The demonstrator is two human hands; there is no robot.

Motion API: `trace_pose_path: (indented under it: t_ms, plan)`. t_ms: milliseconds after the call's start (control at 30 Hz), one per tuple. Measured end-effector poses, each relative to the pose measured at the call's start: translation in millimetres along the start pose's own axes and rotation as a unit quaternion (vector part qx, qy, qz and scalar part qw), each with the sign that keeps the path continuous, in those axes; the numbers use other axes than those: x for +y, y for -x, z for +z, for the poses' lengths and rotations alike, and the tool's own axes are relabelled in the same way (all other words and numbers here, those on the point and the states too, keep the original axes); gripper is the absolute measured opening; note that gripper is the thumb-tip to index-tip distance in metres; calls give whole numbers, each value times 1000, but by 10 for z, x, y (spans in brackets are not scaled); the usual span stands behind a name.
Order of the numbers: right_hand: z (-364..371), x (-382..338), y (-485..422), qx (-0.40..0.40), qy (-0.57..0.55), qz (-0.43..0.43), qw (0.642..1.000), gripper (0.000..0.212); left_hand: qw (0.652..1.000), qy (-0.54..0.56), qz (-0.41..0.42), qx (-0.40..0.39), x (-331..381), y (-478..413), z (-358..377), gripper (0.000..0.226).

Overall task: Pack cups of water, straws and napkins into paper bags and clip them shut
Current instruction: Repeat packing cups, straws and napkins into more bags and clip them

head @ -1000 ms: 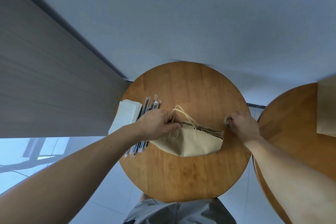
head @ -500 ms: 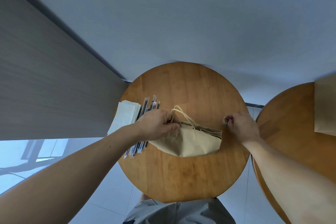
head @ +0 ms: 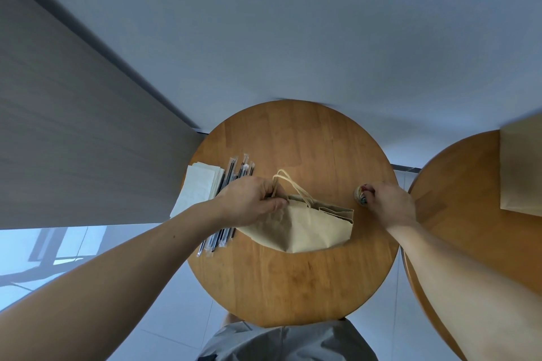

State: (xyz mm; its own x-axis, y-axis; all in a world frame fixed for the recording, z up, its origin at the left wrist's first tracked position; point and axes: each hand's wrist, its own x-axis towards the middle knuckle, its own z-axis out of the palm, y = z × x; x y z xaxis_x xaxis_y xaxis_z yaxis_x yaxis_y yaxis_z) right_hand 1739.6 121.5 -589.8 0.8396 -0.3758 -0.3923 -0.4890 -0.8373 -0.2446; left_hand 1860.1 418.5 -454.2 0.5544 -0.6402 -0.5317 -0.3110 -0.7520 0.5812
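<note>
Mid table (head: 293,287), left hand (head: 252,202) pinches the bag (head: 308,228) top by its handles (head: 293,187); right hand (head: 390,205) curls round a small clip (head: 361,196) just beside it. Hold top flat w/ left, seat clip across 2 edges.

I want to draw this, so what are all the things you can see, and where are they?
middle table: 1, brown wood, round, centre
right table: 1, brown wood, right edge, partly cut off
paper bag: 1, tan, on the middle table
second bag: 1, tan, on the right table
straws: several, black in clear wrappers, left of the paper bag
napkins: a stack, white, left of the straws
small thing: 1, many-coloured, right of the paper bag; too small to tell
left hand: grips the paper bag's top
right hand: pinches the small thing
</note>
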Motion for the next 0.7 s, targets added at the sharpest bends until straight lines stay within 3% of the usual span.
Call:
trace_pose_path:
  t_ms: [333,433,567,633,700]
  plan:
    - [-25,-18,77,29,-38,22,999,26,1000,-15,-2,0,29,2,-4,9]
    - [-162,-123,120,65,-174,23,982,17,1000,-27,-3,-2,63,12,-18,8]
    - [-551,-472,177,121,-369,63,920,14,998,-63,-4,2,153,66,-71,12]
    - [-776,-679,254,122,-410,50,902,8,997,-74,-4,4,206,109,-103,23]
    - [-975,-878,377,105,-411,12,905,15,997,-81,-6,-3,247,157,-117,28]
